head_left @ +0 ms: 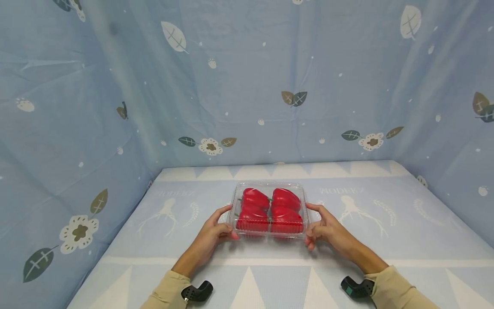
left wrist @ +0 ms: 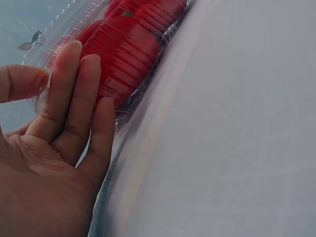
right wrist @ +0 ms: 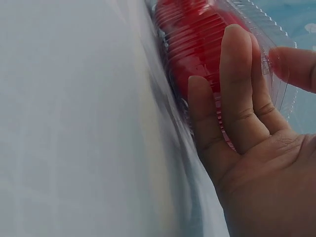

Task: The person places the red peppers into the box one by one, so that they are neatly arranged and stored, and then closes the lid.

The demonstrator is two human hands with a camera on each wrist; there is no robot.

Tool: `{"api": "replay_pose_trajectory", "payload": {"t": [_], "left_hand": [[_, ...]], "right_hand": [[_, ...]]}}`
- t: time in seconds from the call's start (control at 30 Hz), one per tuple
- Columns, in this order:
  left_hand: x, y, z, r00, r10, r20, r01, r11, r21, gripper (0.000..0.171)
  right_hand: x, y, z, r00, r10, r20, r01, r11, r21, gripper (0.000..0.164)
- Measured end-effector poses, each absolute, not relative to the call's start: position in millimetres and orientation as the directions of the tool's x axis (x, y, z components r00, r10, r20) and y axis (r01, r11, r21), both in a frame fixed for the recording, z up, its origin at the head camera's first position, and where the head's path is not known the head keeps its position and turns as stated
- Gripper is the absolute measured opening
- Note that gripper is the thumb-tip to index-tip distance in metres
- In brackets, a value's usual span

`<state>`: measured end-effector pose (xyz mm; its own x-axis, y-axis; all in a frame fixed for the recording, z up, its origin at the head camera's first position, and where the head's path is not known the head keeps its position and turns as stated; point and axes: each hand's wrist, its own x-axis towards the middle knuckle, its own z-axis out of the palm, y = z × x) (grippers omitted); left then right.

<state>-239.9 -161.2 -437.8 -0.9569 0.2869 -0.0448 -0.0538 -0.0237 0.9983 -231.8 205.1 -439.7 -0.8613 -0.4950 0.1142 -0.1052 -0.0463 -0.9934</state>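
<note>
A clear plastic clamshell box point(head_left: 266, 185) holds several red bell peppers point(head_left: 285, 199) with green stems. My left hand point(head_left: 210, 236) grips the box's left side, and my right hand point(head_left: 329, 229) its right side. In the left wrist view the thumb point(left wrist: 22, 83) pinches the rim from one side, with the other fingers along the ribbed wall over a pepper point(left wrist: 126, 54). The right wrist view shows a matching grip, the thumb point(right wrist: 296, 68) at the rim and fingers against the wall. Whether the box bottom touches the table cannot be told.
A table point(head_left: 154, 240) bears a pale blue and white patterned cloth. Blue fabric point(head_left: 247, 86) with leaves and flowers hangs behind it and along both sides. Black bands point(head_left: 197, 292) sit at both wrists, beside beige sleeves point(head_left: 167, 292).
</note>
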Motion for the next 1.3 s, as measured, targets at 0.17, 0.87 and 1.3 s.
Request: {"api": "replay_pose_trajectory", "payload": {"t": [0.17,0.87,1.3], "left_hand": [[-239.2,-159.2,-438.3,-0.961,0.272,-0.042,-0.048,-0.015,0.999,0.068],[-237.5,-160.0,-440.2,-0.960,0.279,-0.036,-0.039,-0.006,0.999,0.068],[-240.0,-159.1,-441.8,-0.960,0.279,-0.027,-0.032,-0.014,0.999,0.069]], "right_hand": [[-232.3,206.1,-442.4,-0.848,-0.513,0.131,-0.095,-0.095,-0.991,0.080],[-233.1,210.7,-445.3,-0.806,-0.570,0.162,-0.106,-0.131,-0.986,0.082],[-233.9,211.8,-441.1,-0.797,-0.578,0.175,-0.141,-0.103,-0.985,0.081]]}}
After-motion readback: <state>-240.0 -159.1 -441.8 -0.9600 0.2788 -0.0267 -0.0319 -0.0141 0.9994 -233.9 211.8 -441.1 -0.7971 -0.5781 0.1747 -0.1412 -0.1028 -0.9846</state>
